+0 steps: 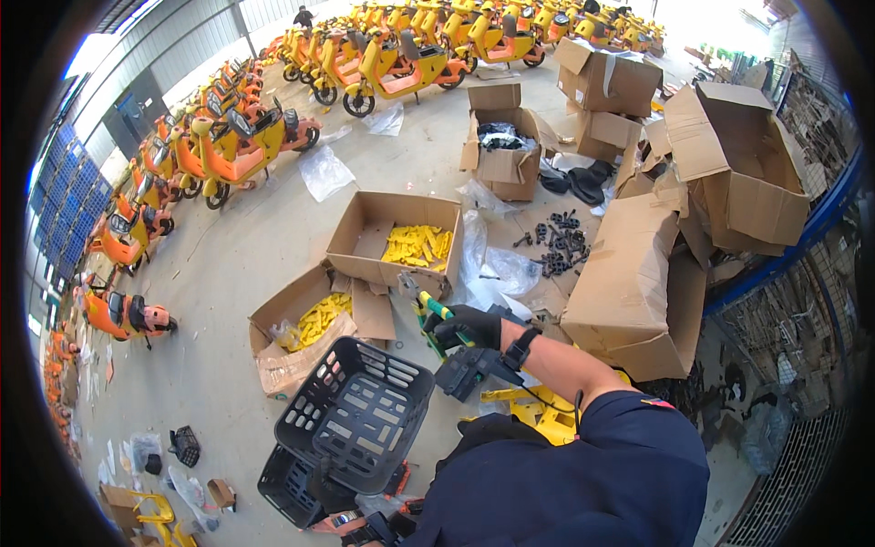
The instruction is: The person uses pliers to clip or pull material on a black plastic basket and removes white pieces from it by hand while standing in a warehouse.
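Observation:
My right hand (469,328), in a black glove with a dark watch at the wrist, is closed on the green-and-yellow handles of a metal-jawed hand tool (436,305), raised at the center. Just below it is a dark boxy part (469,369) with a black cable near it. A black slotted plastic basket (354,410) tilts at lower center, overlapping a second black basket (283,483). Yellow plastic parts (542,419) lie partly hidden beside my forearm. I cannot make out my left hand among the dark shapes at the bottom.
Cardboard boxes (394,208) hold yellow parts ahead; more boxes (620,292) are piled rightward by a blue-edged mesh cage (784,246). Small black parts (556,242) and plastic bags lie between. Rows of yellow-orange scooters (228,155) stand left and behind, with a distant person (303,20).

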`<control>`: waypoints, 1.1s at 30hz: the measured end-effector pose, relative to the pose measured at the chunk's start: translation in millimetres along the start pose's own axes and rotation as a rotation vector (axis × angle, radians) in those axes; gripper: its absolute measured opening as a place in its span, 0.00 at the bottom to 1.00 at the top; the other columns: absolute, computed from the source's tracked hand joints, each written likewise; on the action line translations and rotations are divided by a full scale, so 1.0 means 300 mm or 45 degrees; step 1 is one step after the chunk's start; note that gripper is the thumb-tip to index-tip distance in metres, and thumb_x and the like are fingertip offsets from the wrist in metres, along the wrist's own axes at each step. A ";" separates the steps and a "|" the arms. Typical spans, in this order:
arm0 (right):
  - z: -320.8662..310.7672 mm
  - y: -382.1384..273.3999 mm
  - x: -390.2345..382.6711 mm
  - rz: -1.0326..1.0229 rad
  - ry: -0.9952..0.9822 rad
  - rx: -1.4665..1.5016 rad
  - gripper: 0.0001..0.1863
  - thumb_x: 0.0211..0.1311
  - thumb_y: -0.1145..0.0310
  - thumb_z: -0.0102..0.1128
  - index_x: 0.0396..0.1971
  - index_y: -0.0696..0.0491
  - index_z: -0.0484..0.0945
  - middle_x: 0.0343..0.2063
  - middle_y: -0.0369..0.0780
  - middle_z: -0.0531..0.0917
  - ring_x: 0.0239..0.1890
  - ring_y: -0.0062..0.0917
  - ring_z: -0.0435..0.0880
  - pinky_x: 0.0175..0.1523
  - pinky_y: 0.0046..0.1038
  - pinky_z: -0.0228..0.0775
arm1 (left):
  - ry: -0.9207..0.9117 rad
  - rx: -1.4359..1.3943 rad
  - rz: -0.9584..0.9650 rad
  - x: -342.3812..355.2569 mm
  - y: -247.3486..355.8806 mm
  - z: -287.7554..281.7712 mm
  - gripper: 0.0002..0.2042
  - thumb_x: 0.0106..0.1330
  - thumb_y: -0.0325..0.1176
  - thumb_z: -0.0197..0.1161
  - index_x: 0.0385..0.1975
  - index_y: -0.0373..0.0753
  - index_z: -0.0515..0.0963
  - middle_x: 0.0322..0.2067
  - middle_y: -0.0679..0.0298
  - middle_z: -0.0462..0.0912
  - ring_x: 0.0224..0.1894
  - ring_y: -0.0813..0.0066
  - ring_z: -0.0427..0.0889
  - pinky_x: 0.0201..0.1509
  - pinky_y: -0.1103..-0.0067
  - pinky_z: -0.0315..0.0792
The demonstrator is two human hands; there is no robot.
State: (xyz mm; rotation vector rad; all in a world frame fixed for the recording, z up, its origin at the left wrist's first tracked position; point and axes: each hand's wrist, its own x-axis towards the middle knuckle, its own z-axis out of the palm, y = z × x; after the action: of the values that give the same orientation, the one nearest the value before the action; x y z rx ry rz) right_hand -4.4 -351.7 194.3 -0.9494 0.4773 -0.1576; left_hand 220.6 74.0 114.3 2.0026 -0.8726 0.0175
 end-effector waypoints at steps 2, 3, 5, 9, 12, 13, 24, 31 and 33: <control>0.038 -0.024 -0.046 -0.025 0.011 0.035 0.15 0.56 0.67 0.62 0.42 0.55 0.75 0.34 0.39 0.79 0.34 0.22 0.79 0.40 0.25 0.74 | 0.020 0.056 -0.003 0.035 0.024 -0.016 0.08 0.61 0.32 0.57 0.30 0.35 0.81 0.24 0.54 0.81 0.25 0.60 0.79 0.30 0.69 0.70; 0.039 -0.024 -0.064 0.033 -0.027 0.008 0.17 0.56 0.67 0.63 0.44 0.57 0.74 0.39 0.41 0.79 0.40 0.25 0.80 0.46 0.27 0.73 | 0.043 0.055 -0.036 0.056 0.029 -0.028 0.08 0.61 0.32 0.57 0.31 0.35 0.81 0.25 0.54 0.81 0.26 0.60 0.79 0.30 0.70 0.70; 0.059 -0.014 -0.113 0.070 -0.124 0.105 0.20 0.55 0.69 0.63 0.47 0.59 0.73 0.45 0.44 0.78 0.47 0.29 0.80 0.53 0.29 0.71 | 0.080 0.041 -0.091 0.069 0.028 -0.061 0.08 0.60 0.32 0.58 0.32 0.34 0.80 0.26 0.54 0.82 0.27 0.61 0.79 0.32 0.70 0.70; 0.123 -0.011 -0.212 0.071 -0.272 -0.069 0.24 0.56 0.64 0.64 0.51 0.60 0.73 0.45 0.43 0.79 0.47 0.25 0.78 0.51 0.26 0.70 | 0.103 -0.040 -0.129 0.117 0.030 -0.033 0.10 0.59 0.32 0.59 0.35 0.33 0.79 0.29 0.54 0.82 0.29 0.61 0.78 0.35 0.70 0.70; 0.229 0.035 -0.171 0.171 -0.344 -0.035 0.23 0.56 0.62 0.65 0.48 0.59 0.74 0.38 0.37 0.80 0.38 0.18 0.78 0.43 0.22 0.71 | 0.140 0.005 -0.180 0.126 0.050 -0.040 0.11 0.58 0.32 0.60 0.37 0.32 0.78 0.31 0.54 0.82 0.31 0.61 0.78 0.37 0.71 0.70; 0.217 0.090 -0.109 0.316 -0.286 -0.335 0.19 0.57 0.62 0.63 0.46 0.55 0.76 0.35 0.35 0.80 0.34 0.19 0.76 0.39 0.25 0.70 | 0.164 0.008 -0.217 0.117 0.062 -0.051 0.12 0.58 0.32 0.61 0.38 0.32 0.78 0.32 0.54 0.82 0.32 0.61 0.78 0.38 0.71 0.71; 0.224 0.156 -0.028 0.422 -0.323 -0.623 0.17 0.60 0.67 0.59 0.46 0.59 0.76 0.34 0.35 0.81 0.35 0.17 0.78 0.42 0.21 0.70 | 0.314 -0.199 -0.486 0.129 0.271 0.059 0.14 0.57 0.27 0.62 0.43 0.31 0.77 0.32 0.59 0.82 0.29 0.76 0.77 0.33 0.79 0.72; 0.289 0.248 0.074 0.677 -0.496 0.066 0.17 0.62 0.65 0.58 0.47 0.59 0.74 0.37 0.39 0.82 0.39 0.22 0.83 0.45 0.22 0.76 | 0.363 -0.663 -0.959 0.076 0.386 0.053 0.10 0.60 0.25 0.62 0.41 0.34 0.78 0.25 0.69 0.78 0.21 0.87 0.70 0.23 0.87 0.64; 0.298 0.265 0.098 0.715 -0.480 0.039 0.17 0.62 0.66 0.58 0.48 0.59 0.74 0.37 0.38 0.82 0.38 0.21 0.83 0.43 0.21 0.76 | 0.375 -0.567 -0.865 0.080 0.416 0.045 0.10 0.59 0.25 0.63 0.41 0.34 0.78 0.25 0.69 0.79 0.21 0.87 0.71 0.23 0.87 0.65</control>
State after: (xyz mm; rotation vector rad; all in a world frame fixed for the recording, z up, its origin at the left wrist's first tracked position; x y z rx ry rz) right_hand 56.6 -249.1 163.9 -0.7602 0.3734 0.5128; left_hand 161.4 9.7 207.6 1.7181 0.0227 -0.2396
